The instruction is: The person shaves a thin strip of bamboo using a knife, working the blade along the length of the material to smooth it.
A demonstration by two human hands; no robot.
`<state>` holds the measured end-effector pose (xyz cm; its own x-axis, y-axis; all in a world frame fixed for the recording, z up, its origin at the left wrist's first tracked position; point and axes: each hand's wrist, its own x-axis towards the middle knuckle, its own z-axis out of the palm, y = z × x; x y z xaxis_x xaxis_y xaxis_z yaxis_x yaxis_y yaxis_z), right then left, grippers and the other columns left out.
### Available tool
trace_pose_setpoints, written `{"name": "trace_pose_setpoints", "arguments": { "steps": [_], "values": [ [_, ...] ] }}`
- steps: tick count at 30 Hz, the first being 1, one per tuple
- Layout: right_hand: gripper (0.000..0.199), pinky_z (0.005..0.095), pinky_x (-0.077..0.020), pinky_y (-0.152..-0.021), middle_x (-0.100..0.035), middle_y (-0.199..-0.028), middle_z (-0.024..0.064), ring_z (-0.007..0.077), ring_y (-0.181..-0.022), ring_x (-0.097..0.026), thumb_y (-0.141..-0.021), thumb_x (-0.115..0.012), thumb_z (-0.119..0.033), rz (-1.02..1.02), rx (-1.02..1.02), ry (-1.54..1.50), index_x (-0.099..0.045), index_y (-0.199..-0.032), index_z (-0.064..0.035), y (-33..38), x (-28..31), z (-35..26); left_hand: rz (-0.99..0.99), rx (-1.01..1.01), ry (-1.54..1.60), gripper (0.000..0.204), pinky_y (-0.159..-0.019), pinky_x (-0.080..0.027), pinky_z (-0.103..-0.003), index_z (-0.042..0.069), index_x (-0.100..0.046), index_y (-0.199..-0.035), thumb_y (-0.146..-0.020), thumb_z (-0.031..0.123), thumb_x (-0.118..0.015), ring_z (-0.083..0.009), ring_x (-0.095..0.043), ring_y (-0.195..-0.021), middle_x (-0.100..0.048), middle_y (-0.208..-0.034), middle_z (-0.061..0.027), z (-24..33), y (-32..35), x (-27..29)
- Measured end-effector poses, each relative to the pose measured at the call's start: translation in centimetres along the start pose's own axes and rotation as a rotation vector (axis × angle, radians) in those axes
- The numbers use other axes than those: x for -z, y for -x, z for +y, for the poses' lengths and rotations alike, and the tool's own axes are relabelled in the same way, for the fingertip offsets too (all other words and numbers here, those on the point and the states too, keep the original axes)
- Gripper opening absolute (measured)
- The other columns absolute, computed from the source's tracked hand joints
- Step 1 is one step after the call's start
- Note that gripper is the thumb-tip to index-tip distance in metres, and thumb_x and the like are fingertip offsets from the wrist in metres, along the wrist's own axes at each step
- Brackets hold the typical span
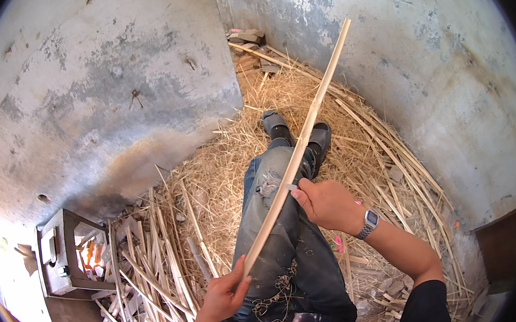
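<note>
the long pale bamboo strip [305, 133] runs diagonally from the lower middle of the frame up to the upper right, crossing above the person's jeans-clad legs [276, 233]. the left hand [224, 296], low in the frame, is closed around the strip's near end, thumb laid along it. the right hand [329, 204], at the centre with a wristwatch [369, 222] on its wrist, is curled shut on what looks like a small blade [291, 187], whose tip meets the strip's edge about a third of the way up; the handle is hidden in the fist.

the floor is deep in straw-like shavings [238, 144], with a heap of split sticks [150, 262] at lower left, next to a small metal box stove [63, 251] showing an orange glow inside. sandalled feet [295, 134] rest in the shavings near the frame's centre top, between two stained concrete walls [110, 82].

the risks, as i judge them: the blade sits directly over the thighs, so a slip off the strip's edge could carry it into the leg, or along the strip toward the left hand's thumb. the strip is long and held only at its near end, so its far end may whip or flex and throw the cut off line. the glowing stove stands just beside dry sticks and shavings, which could catch from a spark.
</note>
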<state>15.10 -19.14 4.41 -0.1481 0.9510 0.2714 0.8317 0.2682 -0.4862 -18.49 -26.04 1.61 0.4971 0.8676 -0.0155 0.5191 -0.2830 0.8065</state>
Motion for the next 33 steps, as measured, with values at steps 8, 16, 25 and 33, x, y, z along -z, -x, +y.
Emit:
{"name": "trace_pose_setpoints", "arguments": {
  "steps": [8,16,25,33],
  "values": [
    [0.037,0.0545,-0.0516,-0.048,-0.064,-0.059,0.0180,0.0424,-0.053,-0.065,-0.111,-0.048,-0.037,0.182,-0.071,0.335,-0.056,-0.092,-0.0067,-3.9,1.3,4.7,0.022,0.001,0.002,0.053,-0.055,-0.049,-0.033,0.000,-0.059,-0.149,-0.099,0.014,-0.072,-0.0181,-0.058,-0.051,-0.058,-0.062,-0.0140,-0.8,1.7,-0.4],
    [0.036,0.0524,-0.0491,-0.049,-0.061,-0.058,0.0150,0.0393,-0.052,-0.064,-0.110,-0.050,-0.037,0.193,-0.016,0.427,-0.056,-0.091,-0.0073,-5.2,2.7,5.4,-0.006,0.096,0.111,0.052,-0.055,-0.047,-0.028,-0.002,-0.059,-0.148,-0.100,0.010,-0.072,-0.0097,-0.055,-0.054,-0.057,-0.061,-0.0108,-2.1,2.7,0.1],
    [0.037,0.0513,-0.0504,-0.049,-0.064,-0.061,0.0161,0.0397,-0.055,-0.065,-0.111,-0.047,-0.038,0.264,-0.049,0.463,-0.057,-0.092,-0.0076,-6.3,3.5,7.8,-0.018,0.093,0.229,0.050,-0.055,-0.045,-0.026,-0.004,-0.058,-0.149,-0.102,0.009,-0.070,-0.0062,-0.051,-0.055,-0.057,-0.061,-0.0067,-3.3,3.1,-0.1],
    [0.043,0.0499,-0.0466,-0.045,-0.063,-0.060,0.0131,0.0356,-0.045,-0.057,-0.113,-0.044,-0.039,0.446,-0.034,-0.010,-0.054,-0.087,-0.0060,-6.8,1.4,8.6,-0.068,0.121,0.289,0.050,-0.058,-0.043,-0.024,-0.005,-0.055,-0.150,-0.104,0.010,-0.068,-0.0030,-0.048,-0.063,-0.055,-0.066,-0.0026,-2.8,2.4,0.3]
  ]
}}
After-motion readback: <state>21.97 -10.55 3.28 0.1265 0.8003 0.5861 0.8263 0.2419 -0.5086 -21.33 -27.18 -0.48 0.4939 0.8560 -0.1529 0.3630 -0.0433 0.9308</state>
